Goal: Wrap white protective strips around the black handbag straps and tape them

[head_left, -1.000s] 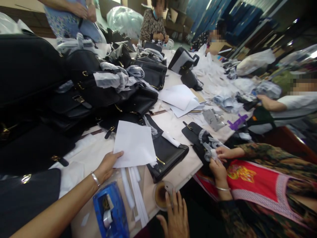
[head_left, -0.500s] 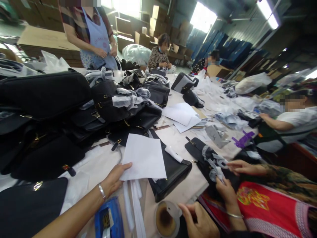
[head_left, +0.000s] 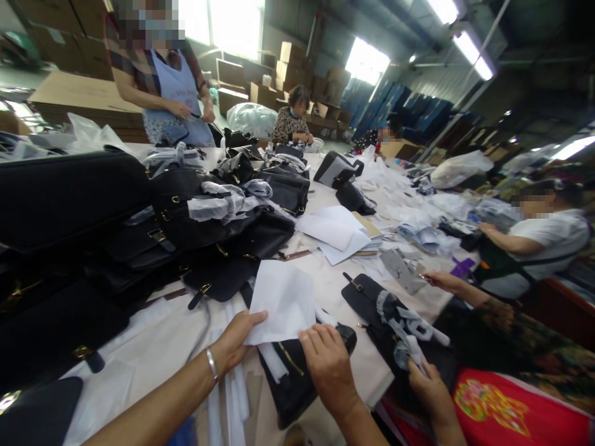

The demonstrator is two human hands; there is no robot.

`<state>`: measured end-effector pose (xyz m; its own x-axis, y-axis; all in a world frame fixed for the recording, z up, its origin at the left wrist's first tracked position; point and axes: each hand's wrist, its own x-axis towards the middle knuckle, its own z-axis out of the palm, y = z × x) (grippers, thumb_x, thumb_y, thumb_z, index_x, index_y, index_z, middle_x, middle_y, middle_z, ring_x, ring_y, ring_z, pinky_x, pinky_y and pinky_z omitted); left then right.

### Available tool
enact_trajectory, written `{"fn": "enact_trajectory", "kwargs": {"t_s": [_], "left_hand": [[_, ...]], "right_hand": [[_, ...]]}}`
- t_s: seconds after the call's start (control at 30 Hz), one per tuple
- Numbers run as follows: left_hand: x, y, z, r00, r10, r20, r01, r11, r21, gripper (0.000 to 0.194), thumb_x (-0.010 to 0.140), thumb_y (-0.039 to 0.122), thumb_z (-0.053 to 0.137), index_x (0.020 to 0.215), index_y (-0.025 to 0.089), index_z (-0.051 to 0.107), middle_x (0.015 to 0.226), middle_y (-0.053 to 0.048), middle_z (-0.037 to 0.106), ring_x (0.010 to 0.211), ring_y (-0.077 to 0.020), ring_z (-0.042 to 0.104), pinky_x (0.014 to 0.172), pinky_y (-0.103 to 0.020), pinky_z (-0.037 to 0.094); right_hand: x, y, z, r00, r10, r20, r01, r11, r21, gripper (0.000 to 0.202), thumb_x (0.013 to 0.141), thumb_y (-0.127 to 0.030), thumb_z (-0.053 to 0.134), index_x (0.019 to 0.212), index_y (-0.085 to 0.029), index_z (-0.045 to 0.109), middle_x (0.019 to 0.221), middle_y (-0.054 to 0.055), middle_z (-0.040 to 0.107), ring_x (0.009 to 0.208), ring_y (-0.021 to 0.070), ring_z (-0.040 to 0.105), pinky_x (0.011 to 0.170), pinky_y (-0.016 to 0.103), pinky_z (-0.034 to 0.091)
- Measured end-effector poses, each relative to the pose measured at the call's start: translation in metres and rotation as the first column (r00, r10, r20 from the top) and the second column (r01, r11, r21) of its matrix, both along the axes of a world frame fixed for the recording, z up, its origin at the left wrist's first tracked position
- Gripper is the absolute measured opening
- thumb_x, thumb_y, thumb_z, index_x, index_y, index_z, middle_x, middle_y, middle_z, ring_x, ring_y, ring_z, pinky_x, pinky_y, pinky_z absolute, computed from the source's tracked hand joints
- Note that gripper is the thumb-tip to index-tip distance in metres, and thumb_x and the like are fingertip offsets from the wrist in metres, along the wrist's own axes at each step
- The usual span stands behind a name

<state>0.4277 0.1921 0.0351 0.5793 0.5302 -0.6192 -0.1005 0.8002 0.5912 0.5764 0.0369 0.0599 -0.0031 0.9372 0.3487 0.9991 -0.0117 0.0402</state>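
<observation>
A white paper sheet (head_left: 282, 297) is held up over a black bag (head_left: 292, 393) with a gold zipper. My left hand (head_left: 239, 341) pinches the sheet's lower left corner between thumb and fingers, a silver bangle on its wrist. At the sheet's lower right edge is my right hand (head_left: 329, 365), its fingers bent together on the paper and its thumb hidden. White wrapped strips (head_left: 236, 396) lie below my left hand.
Black bags (head_left: 69, 204) pile up at the left. Loose papers (head_left: 339, 232) lie beyond the sheet. At the right, a co-worker's hand (head_left: 430, 387) holds a wrapped strap on another bag (head_left: 388, 322). Other people work around the table.
My right hand has left the round tape-like item near the bottom edge and taken hold of the sheet. The sheet has shifted right and bent. The co-worker's other hand has reached farther out.
</observation>
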Motion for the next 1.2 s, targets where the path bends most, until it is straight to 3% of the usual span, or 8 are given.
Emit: {"fn": "enact_trajectory", "kwargs": {"t_s": [0.27,0.37,0.47,0.63,0.73,0.83,1.03,1.2], "left_hand": [[0.049,0.008,0.0,0.981,-0.156,0.114,0.162,0.986,-0.045,0.04,0.082,0.041,0.067,0.108,0.011,0.061,0.108,-0.017,0.07,0.085,-0.0262,0.07,0.077,-0.041,0.059],[0.065,0.006,-0.005,0.963,-0.228,0.144,0.24,0.968,-0.073,0.047,0.081,0.048,0.067,0.106,0.009,0.061,0.105,-0.021,0.07,0.093,-0.0296,0.07,0.082,-0.041,0.057],[0.084,0.004,-0.008,0.948,-0.297,0.118,0.297,0.955,0.011,0.044,0.078,0.049,0.069,0.097,0.01,0.061,0.104,-0.021,0.07,0.097,-0.0302,0.068,0.082,-0.04,0.058],[0.124,0.002,-0.021,0.947,-0.316,-0.06,0.322,0.935,0.147,0.026,0.075,0.031,0.074,0.084,0.012,0.059,0.087,-0.015,0.072,0.08,-0.0225,0.071,0.071,-0.031,0.059],[0.147,0.003,-0.03,0.944,-0.3,-0.138,0.326,0.91,0.256,0.023,0.077,0.032,0.07,0.078,0.011,0.059,0.077,-0.013,0.071,0.067,-0.0183,0.069,0.062,-0.026,0.056],[0.168,0.005,-0.039,0.939,-0.291,-0.181,0.34,0.863,0.375,0.029,0.078,0.04,0.068,0.073,0.012,0.06,0.067,-0.01,0.07,0.059,-0.0167,0.066,0.057,-0.025,0.053],[0.198,0.019,-0.06,0.933,-0.236,-0.27,0.353,0.736,0.578,0.038,0.076,0.055,0.059,0.07,0.018,0.056,0.054,-0.001,0.064,0.051,-0.0165,0.061,0.053,-0.025,0.047],[0.206,0.042,-0.079,0.891,-0.119,-0.438,0.419,0.585,0.694,0.036,0.077,0.053,0.056,0.063,0.02,0.052,0.051,0.002,0.059,0.054,-0.0184,0.06,0.054,-0.025,0.038]], "right_hand": [[0.06,-0.005,0.0,0.986,-0.166,0.035,0.167,0.986,-0.028,0.015,0.091,-0.01,0.049,0.088,-0.019,0.06,0.088,0.005,0.062,0.096,0.0226,0.056,0.099,0.043,0.039],[0.076,-0.005,-0.005,0.97,-0.239,0.031,0.241,0.968,-0.072,0.014,0.091,-0.014,0.049,0.083,-0.02,0.058,0.082,0.005,0.059,0.091,0.0231,0.055,0.094,0.043,0.041],[0.088,-0.005,-0.01,0.951,-0.309,-0.012,0.306,0.948,-0.086,0.012,0.092,-0.019,0.051,0.08,-0.02,0.056,0.08,0.005,0.058,0.086,0.0228,0.055,0.087,0.04,0.042],[0.11,-0.004,-0.016,0.88,-0.393,-0.267,0.382,0.919,-0.095,0.014,0.088,-0.026,0.062,0.077,-0.021,0.056,0.077,0.001,0.062,0.078,0.0197,0.058,0.076,0.031,0.042],[0.129,-0.003,-0.017,0.717,-0.468,-0.516,0.429,0.881,-0.202,0.017,0.086,-0.032,0.064,0.075,-0.021,0.057,0.071,-0.002,0.064,0.07,0.016,0.061,0.067,0.024,0.043],[0.149,-0.003,-0.022,0.626,-0.494,-0.604,0.438,0.863,-0.253,0.021,0.088,-0.034,0.06,0.071,-0.021,0.057,0.064,-0.005,0.063,0.061,0.0135,0.061,0.058,0.02,0.041],[0.173,-0.003,-0.035,0.662,-0.512,-0.547,0.511,0.842,-0.171,0.016,0.091,-0.033,0.054,0.08,-0.021,0.057,0.074,0.0,0.065,0.072,0.0184,0.062,0.069,0.027,0.043],[0.2,-0.016,-0.034,0.723,-0.52,-0.456,0.615,0.784,0.081,0.037,0.097,-0.047,0.038,0.104,-0.018,0.061,0.1,0.012,0.069,0.093,0.0243,0.064,0.084,0.035,0.046]]}}
